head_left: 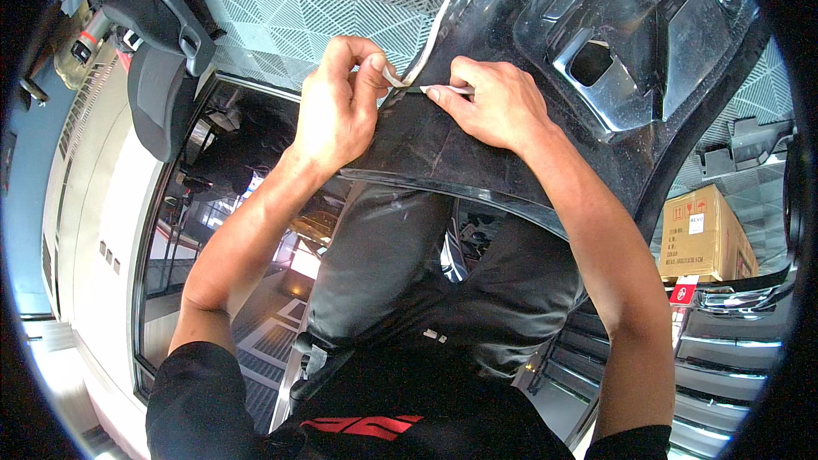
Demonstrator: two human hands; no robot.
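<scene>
A glossy black car body panel (434, 138), dusty and shaped like a bumper part, lies across my lap and reaches away to the far right. A thin white strip (436, 37) runs along its left edge and bends in toward my hands. My left hand (341, 111) is closed in a pinch on the strip beside the panel's corner. Just to the right, my right hand (504, 106) rests over the panel, thumb and forefinger pinched on a short white piece with a pointed end. Whether that piece joins the strip, I cannot tell.
Grey ribbed floor tiles (298, 0) lie beyond the panel. At left are a dark grey curved part (158, 94) and a shiny black surface with reflections (221, 196). A cardboard box (700, 234) stands at right, above a black slatted grille (724, 366).
</scene>
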